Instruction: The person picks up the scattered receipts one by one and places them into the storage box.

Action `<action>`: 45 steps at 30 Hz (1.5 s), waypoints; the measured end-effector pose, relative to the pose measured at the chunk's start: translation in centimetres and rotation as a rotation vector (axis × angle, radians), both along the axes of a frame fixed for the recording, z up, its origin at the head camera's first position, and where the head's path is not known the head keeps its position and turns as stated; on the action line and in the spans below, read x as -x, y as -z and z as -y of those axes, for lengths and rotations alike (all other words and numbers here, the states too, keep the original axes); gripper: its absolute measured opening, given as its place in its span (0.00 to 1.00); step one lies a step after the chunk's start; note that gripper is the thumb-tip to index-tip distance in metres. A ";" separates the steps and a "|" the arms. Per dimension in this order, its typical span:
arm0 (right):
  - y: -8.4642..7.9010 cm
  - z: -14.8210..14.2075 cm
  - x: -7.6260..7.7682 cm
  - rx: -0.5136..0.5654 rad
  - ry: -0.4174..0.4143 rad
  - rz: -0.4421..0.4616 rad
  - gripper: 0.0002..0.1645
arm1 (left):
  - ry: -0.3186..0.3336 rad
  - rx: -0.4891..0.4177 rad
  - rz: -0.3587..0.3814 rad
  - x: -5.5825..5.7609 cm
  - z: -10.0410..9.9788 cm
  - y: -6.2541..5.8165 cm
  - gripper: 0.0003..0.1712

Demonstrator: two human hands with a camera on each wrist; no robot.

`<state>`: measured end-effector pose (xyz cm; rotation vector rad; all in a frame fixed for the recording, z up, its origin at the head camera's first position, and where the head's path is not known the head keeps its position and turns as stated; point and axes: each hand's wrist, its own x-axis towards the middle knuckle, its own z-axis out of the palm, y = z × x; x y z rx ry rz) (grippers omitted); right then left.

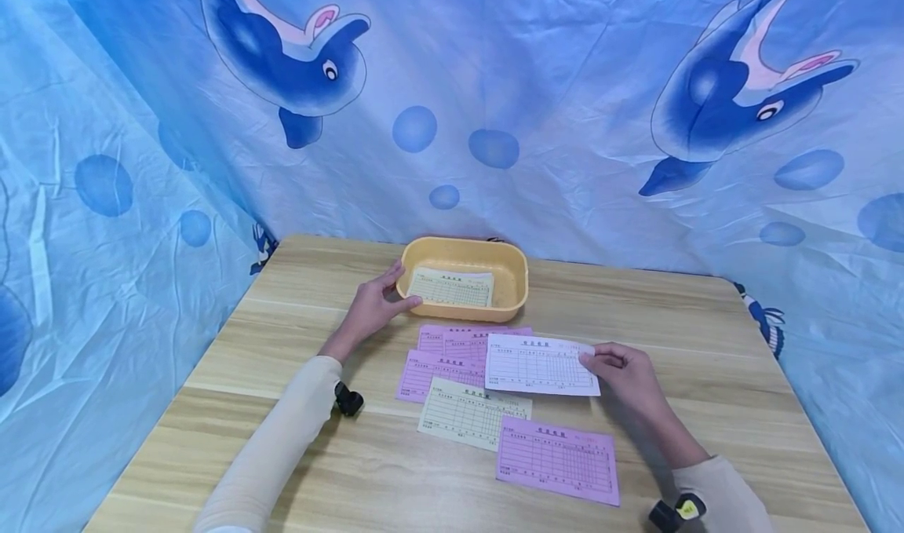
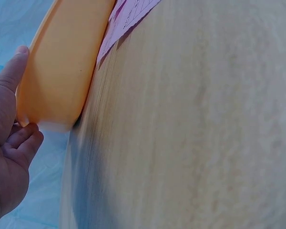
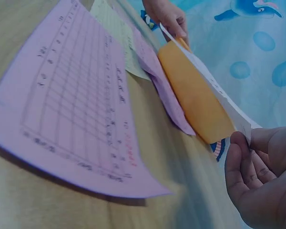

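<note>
My right hand (image 1: 623, 376) pinches a white receipt slip (image 1: 540, 364) by its right edge, and in the right wrist view the slip is lifted above the table. My left hand (image 1: 370, 305) grips the left end of a yellow plastic basket (image 1: 519, 278), thumb at the near rim and fingers round the far side. Inside the basket lies a pale green slip (image 1: 452, 288). Beneath and beside the white slip are several pink slips (image 1: 431, 372), partly overlapping. A pale green slip (image 1: 466, 415) and another pink slip (image 1: 558, 462) lie nearer the front.
The wooden table (image 1: 381, 470) carries all of this. A blue cloth backdrop (image 1: 565, 219) with printed dolphins hangs behind the table and along both sides. Black wrist cameras (image 1: 348, 399) are strapped to both wrists.
</note>
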<state>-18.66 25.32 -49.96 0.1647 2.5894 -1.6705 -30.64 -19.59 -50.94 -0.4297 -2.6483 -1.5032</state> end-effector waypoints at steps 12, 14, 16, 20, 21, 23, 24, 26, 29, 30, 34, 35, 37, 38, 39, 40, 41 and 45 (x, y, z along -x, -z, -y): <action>-1.9 0.8 1.8 -0.002 -0.004 -0.067 0.23 | -0.003 0.019 -0.022 -0.2 0.0 -0.1 0.54; -2.3 1.1 2.2 0.000 0.001 -0.072 0.23 | -0.003 0.020 -0.021 -0.3 0.0 0.0 0.54; -2.6 1.3 2.6 0.002 0.002 -0.077 0.23 | -0.002 0.020 -0.020 -0.3 0.0 0.0 0.54; -3.3 1.9 3.6 -0.013 0.007 -0.083 0.24 | -0.002 0.016 -0.021 -0.3 -0.2 0.0 0.54; -3.5 2.1 3.9 -0.016 0.012 -0.085 0.25 | -0.002 0.016 -0.020 -0.3 -0.2 0.0 0.54; -3.9 2.5 4.4 -0.016 0.028 -0.088 0.25 | -0.003 0.015 -0.022 -0.3 -0.2 0.0 0.54; -4.0 2.7 4.7 -0.014 0.033 -0.091 0.25 | -0.004 0.015 -0.023 -0.3 -0.2 0.0 0.54; -4.3 3.2 5.2 -0.008 0.042 -0.097 0.25 | -0.004 0.018 -0.028 -0.3 -0.2 0.0 0.54; -4.8 3.9 6.0 0.004 0.047 -0.114 0.25 | -0.005 0.024 -0.033 -0.3 -0.2 -0.1 0.54; -4.9 4.1 6.3 0.009 0.046 -0.120 0.25 | -0.006 0.024 -0.033 -0.3 -0.2 -0.1 0.54; -5.4 5.3 7.5 0.064 0.047 -0.143 0.22 | -0.008 0.026 -0.031 -0.3 -0.2 -0.1 0.54; -5.4 5.6 7.8 0.072 0.047 -0.144 0.22 | -0.008 0.024 -0.029 -0.3 -0.2 -0.1 0.54; -5.6 6.2 8.3 0.094 0.047 -0.149 0.21 | -0.008 0.019 -0.024 -0.3 -0.2 -0.1 0.54; -5.7 6.5 8.6 0.098 0.047 -0.148 0.21 | -0.007 0.017 -0.021 -0.3 -0.2 -0.1 0.54; -5.7 6.8 8.8 0.104 0.045 -0.150 0.21 | -0.005 0.016 -0.018 -0.2 -0.2 -0.1 0.54; -5.8 7.1 9.1 0.110 0.040 -0.151 0.21 | -0.004 0.013 -0.015 -0.2 -0.2 -0.1 0.54; -5.8 7.5 9.4 0.118 0.035 -0.155 0.21 | -0.005 0.010 -0.013 -0.2 -0.2 -0.1 0.54; -6.0 8.8 10.4 0.164 0.018 -0.157 0.20 | -0.010 0.010 -0.017 -0.2 -0.2 0.0 0.53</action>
